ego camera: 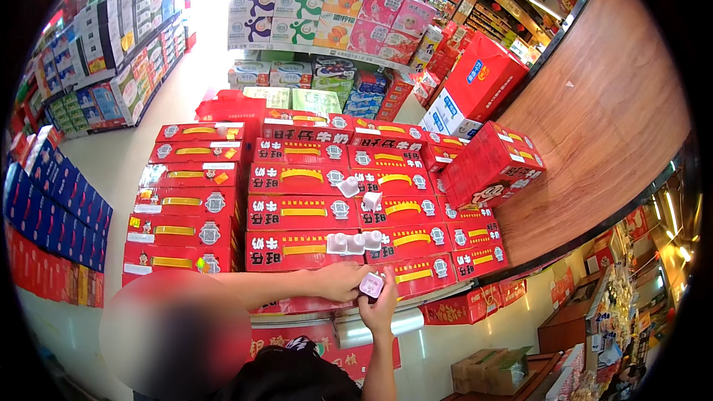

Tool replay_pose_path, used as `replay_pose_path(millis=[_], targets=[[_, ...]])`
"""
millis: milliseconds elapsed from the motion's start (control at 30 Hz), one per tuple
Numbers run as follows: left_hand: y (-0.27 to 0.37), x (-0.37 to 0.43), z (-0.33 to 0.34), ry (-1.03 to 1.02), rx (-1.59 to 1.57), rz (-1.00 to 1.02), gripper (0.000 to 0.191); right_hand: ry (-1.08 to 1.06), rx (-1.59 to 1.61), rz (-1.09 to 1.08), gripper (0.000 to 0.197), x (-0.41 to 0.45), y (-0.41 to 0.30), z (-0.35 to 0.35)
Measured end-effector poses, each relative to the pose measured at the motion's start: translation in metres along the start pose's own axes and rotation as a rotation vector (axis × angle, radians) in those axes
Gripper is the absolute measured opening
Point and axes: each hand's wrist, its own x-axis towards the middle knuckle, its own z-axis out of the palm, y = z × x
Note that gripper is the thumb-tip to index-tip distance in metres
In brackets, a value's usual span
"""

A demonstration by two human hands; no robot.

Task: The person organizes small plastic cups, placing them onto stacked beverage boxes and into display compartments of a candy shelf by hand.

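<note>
My right hand (380, 307) holds a small squarish plastic cup (371, 285) with a printed lilac face turned up. From the left, my left hand (334, 281) reaches across with its fingertips curled against the cup's side. Just beyond my hands, a row of three whitish plastic cups (355, 243) lies bottoms up on red gift cartons (303, 236) with yellow carry handles. Farther back are a single cup (349, 186) and, to its right, another single cup (372, 200), which looks tilted. The cartons stand side by side in rows directly before me.
More red cartons (184, 200) form a column at left. A larger red carton (493, 164) stands at right, beside a wood-patterned surface (601, 106). Shelves of boxed drinks (317, 16) rise at the back. Blue cartons (55, 211) line the far left. A cardboard box (490, 370) sits lower right.
</note>
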Motion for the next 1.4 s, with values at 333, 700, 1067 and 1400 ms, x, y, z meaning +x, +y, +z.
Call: replay_pose_path(millis=[333,700,1067,1400], targets=[[0.007,-0.001,-0.005,-0.083,0.001,-0.061,0.063,0.053,-0.041,-0.036,0.072,0.0,-0.004,0.0],[0.005,-0.001,-0.004,-0.076,-0.018,-0.073,0.063,0.102,-0.054,-0.075,0.07,0.005,-0.011,-0.001],[0.003,0.003,-0.003,-0.113,-0.047,-0.099,0.06,0.101,-0.068,-0.068,0.069,0.007,-0.013,-0.001],[0.006,0.001,-0.006,-0.086,-0.069,-0.09,0.056,0.104,-0.079,-0.068,0.069,0.006,-0.012,0.001]])
